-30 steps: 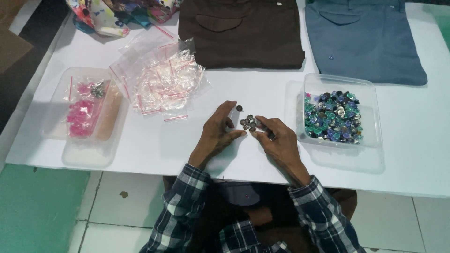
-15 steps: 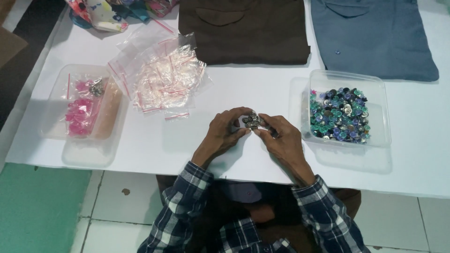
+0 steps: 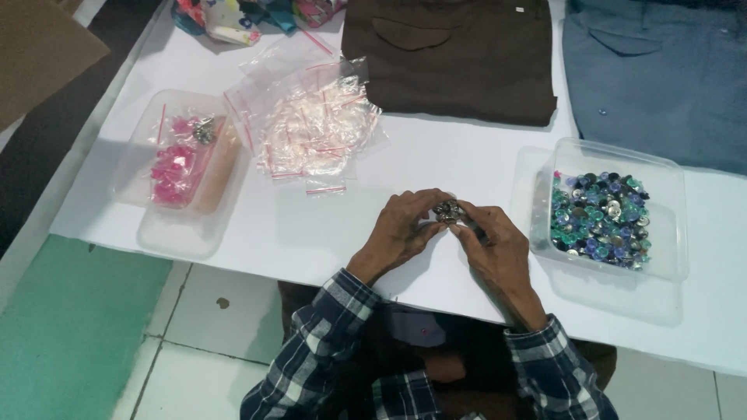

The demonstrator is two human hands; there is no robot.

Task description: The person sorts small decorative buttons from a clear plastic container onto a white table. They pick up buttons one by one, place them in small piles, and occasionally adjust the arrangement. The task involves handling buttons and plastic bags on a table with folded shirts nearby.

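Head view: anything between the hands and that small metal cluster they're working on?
Nothing visible. The left hand and right hand both pinch the small metal cluster directly, above bare white table. The tub of blue-green pieces sits apart, to the right.

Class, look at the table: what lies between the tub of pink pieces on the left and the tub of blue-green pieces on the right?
In the head view, a heap of small clear bags and both hands, left hand and right hand, pinching small metal pieces.
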